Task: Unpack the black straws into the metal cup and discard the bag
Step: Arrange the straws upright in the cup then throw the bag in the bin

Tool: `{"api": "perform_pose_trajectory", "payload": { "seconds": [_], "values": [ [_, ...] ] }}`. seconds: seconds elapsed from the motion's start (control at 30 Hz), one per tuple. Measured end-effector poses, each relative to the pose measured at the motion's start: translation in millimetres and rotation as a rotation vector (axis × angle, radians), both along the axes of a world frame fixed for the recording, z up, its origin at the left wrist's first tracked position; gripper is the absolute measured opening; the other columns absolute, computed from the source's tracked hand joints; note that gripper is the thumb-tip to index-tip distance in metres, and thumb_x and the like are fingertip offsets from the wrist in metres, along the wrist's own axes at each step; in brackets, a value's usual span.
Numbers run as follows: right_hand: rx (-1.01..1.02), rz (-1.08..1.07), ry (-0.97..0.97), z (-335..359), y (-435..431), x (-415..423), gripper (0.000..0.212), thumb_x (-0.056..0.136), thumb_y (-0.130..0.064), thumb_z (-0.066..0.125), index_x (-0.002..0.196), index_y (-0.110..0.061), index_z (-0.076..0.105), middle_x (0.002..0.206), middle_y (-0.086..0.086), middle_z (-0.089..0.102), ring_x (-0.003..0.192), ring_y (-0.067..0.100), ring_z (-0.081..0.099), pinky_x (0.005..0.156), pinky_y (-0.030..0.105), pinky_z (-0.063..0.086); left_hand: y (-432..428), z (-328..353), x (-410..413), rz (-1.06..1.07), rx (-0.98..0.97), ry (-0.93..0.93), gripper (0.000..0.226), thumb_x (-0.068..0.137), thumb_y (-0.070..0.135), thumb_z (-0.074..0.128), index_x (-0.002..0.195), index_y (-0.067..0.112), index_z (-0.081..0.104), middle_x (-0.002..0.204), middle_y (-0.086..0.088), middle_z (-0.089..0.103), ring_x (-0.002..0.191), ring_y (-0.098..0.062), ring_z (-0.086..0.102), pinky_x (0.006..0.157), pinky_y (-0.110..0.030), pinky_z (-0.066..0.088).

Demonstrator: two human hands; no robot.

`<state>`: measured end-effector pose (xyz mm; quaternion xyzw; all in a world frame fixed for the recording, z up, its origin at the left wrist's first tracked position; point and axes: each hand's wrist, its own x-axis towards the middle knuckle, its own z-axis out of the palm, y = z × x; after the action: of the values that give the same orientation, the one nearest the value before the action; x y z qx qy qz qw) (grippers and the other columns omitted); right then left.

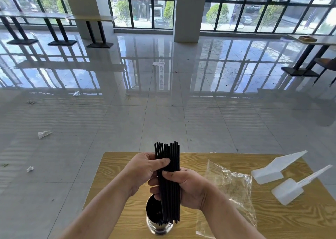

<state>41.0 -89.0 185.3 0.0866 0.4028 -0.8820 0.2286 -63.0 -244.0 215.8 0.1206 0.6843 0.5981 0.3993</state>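
A bundle of black straws (168, 153) stands upright, its lower ends inside the metal cup (151, 218) near the front of the wooden table (283, 218). My left hand (143, 171) grips the bundle from the left, thumb across the straws. From the right, my right hand (189, 186) holds the same bundle a little lower, thumb on its front. The empty clear plastic bag (234, 186) lies crumpled on the table just right of my right hand.
Two white plastic scoops (269, 173) (289, 189) lie on the table's right side. Beyond the far table edge is glossy tiled floor with scraps of litter (43, 134). Other tables stand by the windows.
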Motion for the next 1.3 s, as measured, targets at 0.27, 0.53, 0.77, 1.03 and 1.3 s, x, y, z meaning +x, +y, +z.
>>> {"api": "perform_pose_trajectory", "payload": {
  "seconds": [0.27, 0.53, 0.77, 1.03, 1.3],
  "values": [
    [0.008, 0.003, 0.003, 5, -1, 4, 0.032, 0.105, -0.018, 0.065, 0.129, 0.001, 0.071, 0.121, 0.021, 0.074, 0.107, 0.034, 0.073, 0.1, 0.048, 0.058, -1, 1, 2, -0.035, -0.014, -0.007, 0.022, 0.098, 0.03, 0.075, 0.097, 0.01, 0.084, 0.075, -0.005, 0.074, 0.051, -0.01, 0.059, 0.051, -0.02, 0.048],
    [0.017, 0.01, 0.023, 5, -2, 8, 0.036, 0.103, -0.023, 0.07, 0.131, 0.0, 0.071, 0.118, 0.018, 0.075, 0.106, 0.031, 0.074, 0.099, 0.045, 0.058, -1, 2, 6, 0.002, 0.022, -0.017, 0.022, 0.098, 0.029, 0.075, 0.096, 0.01, 0.084, 0.078, -0.005, 0.078, 0.056, -0.011, 0.065, 0.055, -0.021, 0.051],
    [0.038, 0.021, 0.012, 4, -4, 11, 0.028, 0.1, -0.019, 0.074, 0.124, -0.004, 0.074, 0.111, 0.018, 0.075, 0.101, 0.031, 0.074, 0.095, 0.044, 0.059, 2, 5, 4, 0.09, 0.012, 0.006, 0.016, 0.095, 0.024, 0.077, 0.093, 0.01, 0.083, 0.086, -0.011, 0.079, 0.065, -0.018, 0.066, 0.062, -0.03, 0.052],
    [0.094, 0.113, -0.019, -1, -3, 21, 0.017, 0.099, -0.013, 0.073, 0.112, -0.002, 0.071, 0.106, 0.018, 0.073, 0.1, 0.034, 0.073, 0.094, 0.046, 0.058, 11, 12, -31, 0.451, 0.102, 0.112, 0.009, 0.094, 0.025, 0.078, 0.087, 0.02, 0.081, 0.074, 0.005, 0.07, 0.071, -0.014, 0.058, 0.066, -0.032, 0.05],
    [-0.013, -0.162, -0.092, -2, 0, 17, 0.009, 0.1, -0.007, 0.07, 0.104, 0.0, 0.067, 0.093, 0.018, 0.066, 0.082, 0.03, 0.068, 0.077, 0.043, 0.06, 10, 22, -24, 0.41, 0.286, 0.507, 0.02, 0.082, 0.045, 0.078, 0.092, 0.029, 0.08, 0.082, -0.003, 0.079, 0.073, -0.015, 0.074, 0.072, -0.034, 0.064]
  ]
}}
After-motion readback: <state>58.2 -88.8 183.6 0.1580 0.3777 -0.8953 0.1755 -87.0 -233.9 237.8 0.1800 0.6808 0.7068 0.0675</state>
